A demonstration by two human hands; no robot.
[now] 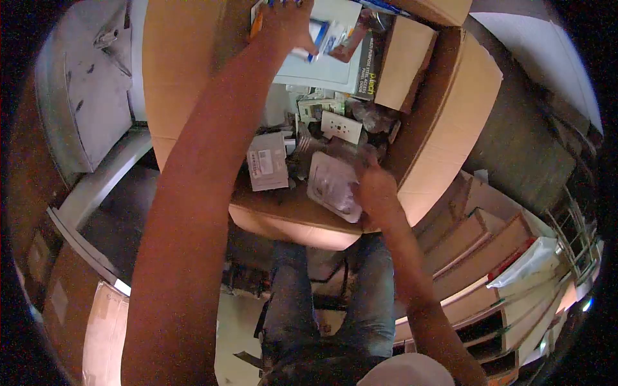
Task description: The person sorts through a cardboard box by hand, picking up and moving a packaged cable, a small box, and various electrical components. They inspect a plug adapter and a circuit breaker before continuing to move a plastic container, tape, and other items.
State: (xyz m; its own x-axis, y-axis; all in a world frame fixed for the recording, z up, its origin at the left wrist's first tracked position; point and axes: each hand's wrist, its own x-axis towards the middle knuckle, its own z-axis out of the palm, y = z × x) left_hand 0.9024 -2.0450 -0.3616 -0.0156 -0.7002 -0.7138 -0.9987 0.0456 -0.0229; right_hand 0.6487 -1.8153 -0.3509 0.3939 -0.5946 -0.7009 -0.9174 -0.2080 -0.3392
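Note:
An open cardboard box (444, 122) lies before me with mixed items in it. My left hand (285, 26) is at its far side, over a pale flat panel and a blue-and-white package (317, 40); the fingers are partly cut off by the frame edge. My right hand (376, 186), blurred, is low on the right side, beside a clear plastic blister pack (333, 186); its fingertips are too smeared to read. Between the hands are a white socket plate (341, 127) and, to the left, a small labelled carton (268, 162).
A black box with yellow-green lettering (369, 64) and a brown carton (404, 63) stand at the box's far right. Cardboard compartments (483, 251) and thin metal racks (576, 225) are on the right. Another carton (106, 328) stands at lower left.

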